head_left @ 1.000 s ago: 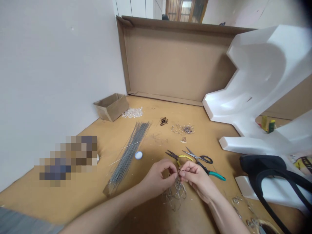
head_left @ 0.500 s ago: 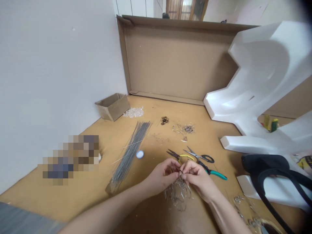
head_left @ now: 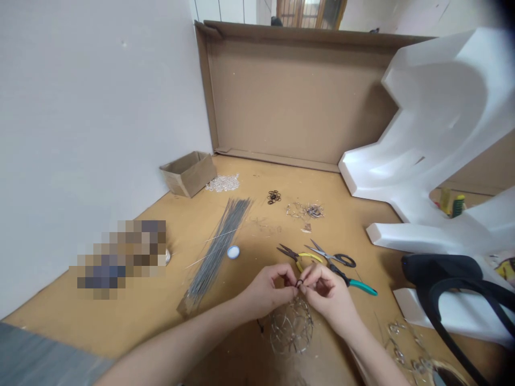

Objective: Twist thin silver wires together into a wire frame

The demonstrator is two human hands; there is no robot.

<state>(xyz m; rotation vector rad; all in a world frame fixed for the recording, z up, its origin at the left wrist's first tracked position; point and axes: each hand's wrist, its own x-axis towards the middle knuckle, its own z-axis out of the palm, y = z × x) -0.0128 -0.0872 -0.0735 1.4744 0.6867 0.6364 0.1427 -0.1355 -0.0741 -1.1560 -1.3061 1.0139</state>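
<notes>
A small black ring (head_left: 299, 283) is pinched between the fingertips of my left hand (head_left: 270, 292) and my right hand (head_left: 329, 294), which almost meet. Just below the fingers hangs a loose, rounded mesh of looped silver wire (head_left: 292, 327); whether it is joined to the ring is hidden by my fingers. Beyond my hands lie yellow-handled pliers (head_left: 309, 257), scissors with black handles (head_left: 345, 260) and a green-handled tool (head_left: 362, 287), partly behind my right hand. A small dark piece (head_left: 260, 326) shows left of the mesh.
A bundle of straight grey wires (head_left: 221, 246) and a white-blue round lid (head_left: 233, 252) lie left. Farther back are black rings (head_left: 274, 197), a wire pile (head_left: 314, 210), clear rings (head_left: 223, 183) and a cardboard box (head_left: 189, 174). White foam (head_left: 434, 118) and a black strap (head_left: 428, 300) stand right.
My fingers have shifted slightly on the black ring, which now shows more clearly. The wire mesh beneath has swung into a rounder shape, and a dark piece now shows to its left.
</notes>
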